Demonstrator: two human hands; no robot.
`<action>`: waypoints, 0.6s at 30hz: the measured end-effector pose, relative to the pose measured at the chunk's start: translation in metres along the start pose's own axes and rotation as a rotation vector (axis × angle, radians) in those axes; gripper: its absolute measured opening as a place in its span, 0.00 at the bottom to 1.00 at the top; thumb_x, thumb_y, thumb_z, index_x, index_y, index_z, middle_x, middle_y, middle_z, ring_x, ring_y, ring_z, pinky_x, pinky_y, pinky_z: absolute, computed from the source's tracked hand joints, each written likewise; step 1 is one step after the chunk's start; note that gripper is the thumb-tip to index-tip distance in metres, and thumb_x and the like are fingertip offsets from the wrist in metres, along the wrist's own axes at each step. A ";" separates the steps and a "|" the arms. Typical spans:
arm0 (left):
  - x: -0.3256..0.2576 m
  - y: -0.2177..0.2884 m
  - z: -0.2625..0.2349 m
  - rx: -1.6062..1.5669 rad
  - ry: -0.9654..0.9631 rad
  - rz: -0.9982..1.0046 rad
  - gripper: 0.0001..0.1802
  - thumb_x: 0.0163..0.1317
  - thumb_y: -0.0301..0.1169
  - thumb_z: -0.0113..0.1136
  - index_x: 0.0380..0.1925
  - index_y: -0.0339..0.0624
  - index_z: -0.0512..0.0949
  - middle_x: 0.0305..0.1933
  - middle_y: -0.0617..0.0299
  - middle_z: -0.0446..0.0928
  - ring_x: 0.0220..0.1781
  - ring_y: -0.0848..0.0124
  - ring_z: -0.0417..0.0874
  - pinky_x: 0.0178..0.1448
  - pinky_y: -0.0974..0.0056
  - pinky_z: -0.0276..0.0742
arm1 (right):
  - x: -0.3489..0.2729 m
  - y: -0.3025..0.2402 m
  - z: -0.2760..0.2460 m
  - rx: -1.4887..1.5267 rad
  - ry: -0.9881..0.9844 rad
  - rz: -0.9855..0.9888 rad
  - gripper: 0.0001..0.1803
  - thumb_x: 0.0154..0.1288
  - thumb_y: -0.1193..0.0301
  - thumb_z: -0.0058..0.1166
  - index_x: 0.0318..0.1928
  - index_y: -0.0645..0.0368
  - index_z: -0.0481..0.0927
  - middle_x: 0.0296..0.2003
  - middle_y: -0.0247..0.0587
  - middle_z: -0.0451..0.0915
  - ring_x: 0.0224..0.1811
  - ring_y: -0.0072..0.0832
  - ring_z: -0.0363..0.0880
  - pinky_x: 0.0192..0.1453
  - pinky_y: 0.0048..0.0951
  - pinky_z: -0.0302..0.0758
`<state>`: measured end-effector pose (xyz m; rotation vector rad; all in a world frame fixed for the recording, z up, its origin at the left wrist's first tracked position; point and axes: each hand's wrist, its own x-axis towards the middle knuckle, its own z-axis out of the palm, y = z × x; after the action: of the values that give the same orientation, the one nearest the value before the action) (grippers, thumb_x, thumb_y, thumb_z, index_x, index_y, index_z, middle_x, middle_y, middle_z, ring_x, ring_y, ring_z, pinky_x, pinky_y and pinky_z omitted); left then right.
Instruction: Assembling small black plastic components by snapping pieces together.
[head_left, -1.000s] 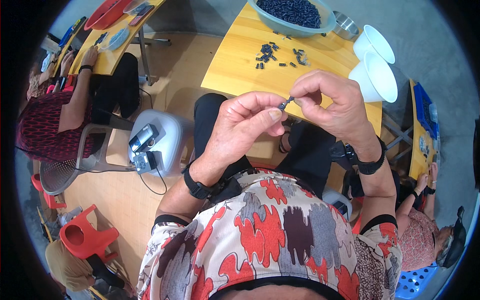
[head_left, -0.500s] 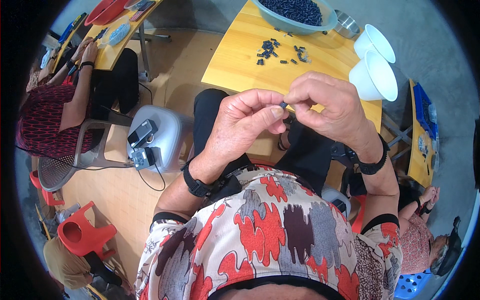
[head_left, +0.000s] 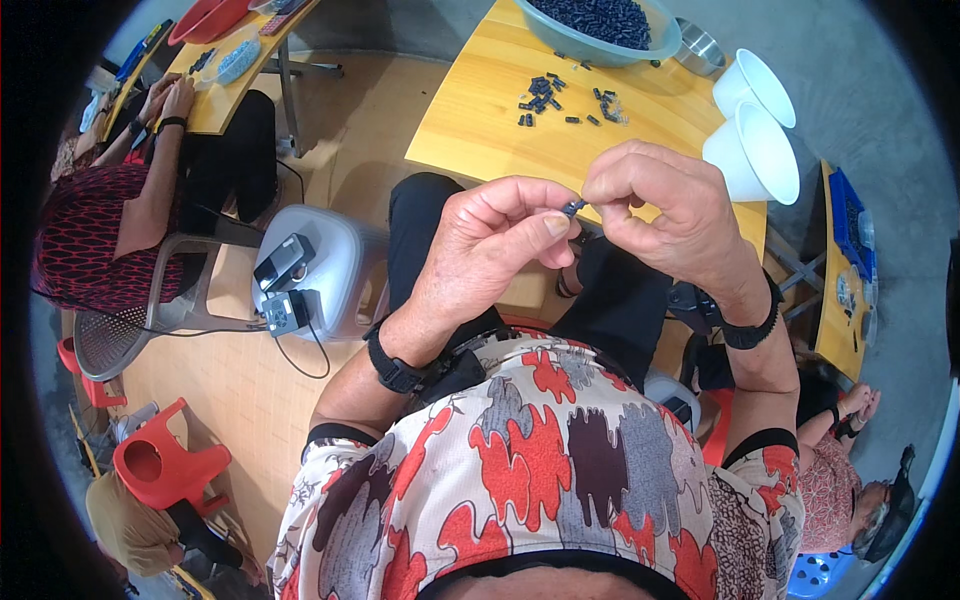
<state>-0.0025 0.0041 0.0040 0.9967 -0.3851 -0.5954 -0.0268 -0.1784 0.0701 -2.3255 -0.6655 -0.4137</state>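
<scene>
Two hands (head_left: 590, 235) pinch 1 small dark part (head_left: 573, 207); 2 white cups (head_left: 760, 140) nearby.

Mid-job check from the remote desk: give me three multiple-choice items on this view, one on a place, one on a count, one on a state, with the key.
1. Where does the teal basin of dark parts stand?
A. on the far edge of the wooden table
B. on the floor
C. on the red stool

2. How many white cups stand at the table's right end?
A. one
B. two
C. four

3. How is the small dark part held?
A. lying loose on the table
B. in the left hand alone
C. pinched between the left hand and the right hand

Key: 1 A, the basin sits on the table's far side. 2 B, two cups stand side by side. 3 C, fingertips of both hands meet on the part, above the lap.
</scene>
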 end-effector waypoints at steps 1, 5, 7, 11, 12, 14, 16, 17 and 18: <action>0.000 0.000 0.000 0.000 0.003 -0.004 0.10 0.61 0.25 0.54 0.42 0.35 0.76 0.32 0.58 0.80 0.29 0.76 0.80 0.36 0.72 0.77 | 0.000 0.000 0.000 -0.001 -0.012 -0.008 0.06 0.45 0.82 0.54 0.26 0.60 0.74 0.22 0.37 0.74 0.24 0.31 0.75 0.27 0.26 0.72; 0.000 0.000 0.000 0.013 0.006 -0.003 0.10 0.60 0.24 0.54 0.42 0.35 0.76 0.32 0.58 0.80 0.28 0.76 0.80 0.36 0.72 0.77 | 0.002 0.002 0.001 -0.029 -0.053 -0.076 0.06 0.44 0.82 0.54 0.25 0.60 0.74 0.22 0.38 0.73 0.24 0.32 0.74 0.27 0.27 0.71; 0.000 0.000 0.000 0.025 0.020 -0.018 0.10 0.60 0.24 0.54 0.41 0.35 0.76 0.32 0.58 0.79 0.28 0.76 0.80 0.35 0.72 0.77 | 0.003 0.001 0.000 -0.042 -0.042 -0.072 0.06 0.44 0.82 0.54 0.25 0.59 0.73 0.22 0.38 0.73 0.24 0.32 0.74 0.26 0.27 0.71; -0.001 0.000 -0.001 0.009 0.011 -0.014 0.10 0.60 0.24 0.54 0.41 0.35 0.76 0.32 0.58 0.79 0.28 0.76 0.80 0.35 0.72 0.77 | 0.005 0.002 -0.002 -0.077 -0.024 -0.081 0.06 0.44 0.82 0.54 0.25 0.59 0.73 0.22 0.38 0.72 0.24 0.33 0.74 0.27 0.28 0.71; -0.001 -0.001 -0.001 0.007 0.014 -0.015 0.10 0.60 0.24 0.54 0.41 0.35 0.76 0.32 0.58 0.79 0.28 0.76 0.80 0.35 0.72 0.77 | 0.005 0.002 -0.002 -0.077 -0.024 -0.081 0.06 0.44 0.82 0.54 0.25 0.59 0.73 0.22 0.38 0.72 0.24 0.33 0.74 0.27 0.28 0.71; -0.001 -0.001 -0.001 0.005 0.017 -0.016 0.10 0.60 0.24 0.54 0.41 0.35 0.76 0.32 0.58 0.79 0.28 0.76 0.80 0.35 0.72 0.77 | 0.004 0.002 -0.001 -0.057 -0.052 -0.072 0.06 0.43 0.81 0.54 0.25 0.60 0.73 0.22 0.38 0.72 0.25 0.33 0.74 0.27 0.28 0.71; -0.001 0.000 -0.001 0.020 0.022 -0.016 0.10 0.60 0.24 0.54 0.41 0.36 0.76 0.31 0.58 0.79 0.28 0.76 0.80 0.35 0.72 0.77 | 0.003 0.003 0.000 -0.066 -0.053 -0.078 0.06 0.43 0.81 0.54 0.25 0.60 0.73 0.22 0.38 0.72 0.25 0.33 0.74 0.27 0.29 0.71; -0.001 -0.001 -0.001 0.020 0.021 -0.017 0.10 0.60 0.24 0.54 0.41 0.36 0.76 0.31 0.58 0.79 0.28 0.76 0.80 0.35 0.72 0.77 | 0.003 0.003 0.000 -0.075 -0.053 -0.085 0.06 0.44 0.81 0.54 0.25 0.60 0.74 0.22 0.38 0.72 0.25 0.33 0.74 0.27 0.29 0.71; -0.002 -0.001 -0.002 0.020 0.026 -0.020 0.10 0.60 0.24 0.53 0.41 0.36 0.76 0.31 0.58 0.79 0.28 0.76 0.80 0.35 0.72 0.77 | 0.003 0.004 0.000 -0.074 -0.053 -0.084 0.06 0.44 0.81 0.54 0.25 0.60 0.74 0.22 0.38 0.72 0.25 0.33 0.74 0.27 0.29 0.71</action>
<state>-0.0032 0.0057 0.0020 1.0274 -0.3584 -0.5973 -0.0222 -0.1795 0.0695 -2.3920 -0.7873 -0.4225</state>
